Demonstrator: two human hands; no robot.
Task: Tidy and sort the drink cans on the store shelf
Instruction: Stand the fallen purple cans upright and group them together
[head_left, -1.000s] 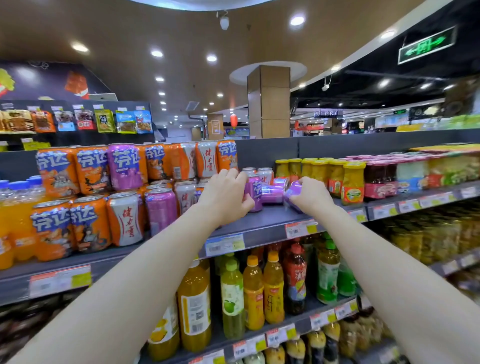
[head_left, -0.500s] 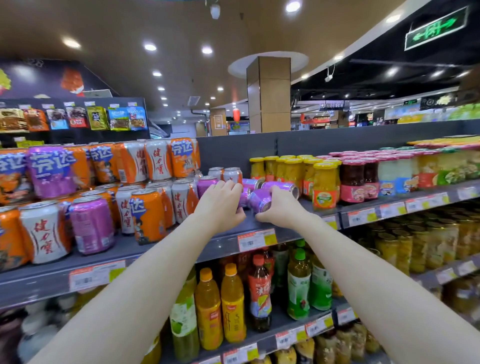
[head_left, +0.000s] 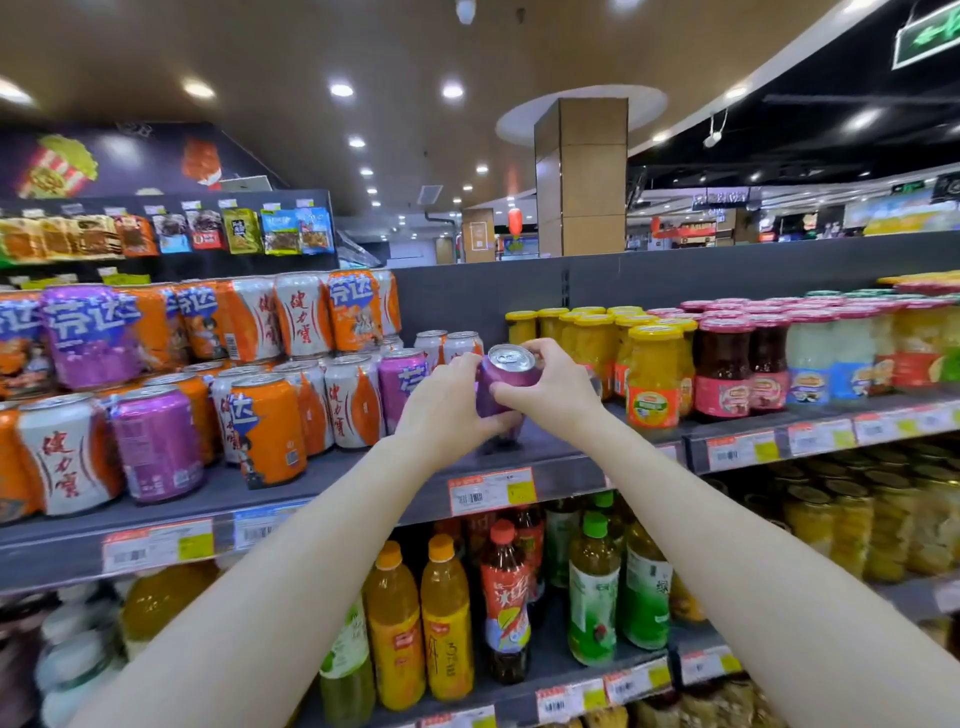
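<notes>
While both hands, left hand (head_left: 447, 410) and right hand (head_left: 550, 387), clasped it, the smooth purple metal can (head_left: 506, 376) tilted mid-frame above the grey shelf (head_left: 332, 478).

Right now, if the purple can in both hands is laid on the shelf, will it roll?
Likely: the purple can is a smooth cylinder, so on its side it could roll on the flat shelf. Upright, like the orange can nearby, it should stand. It looks undented, so probably stiff.

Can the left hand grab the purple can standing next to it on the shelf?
Probably not yet. The standing purple can is close to the left hand with nothing between, but that hand and the right hand both grip the tilted purple can. It must let go first.
</notes>
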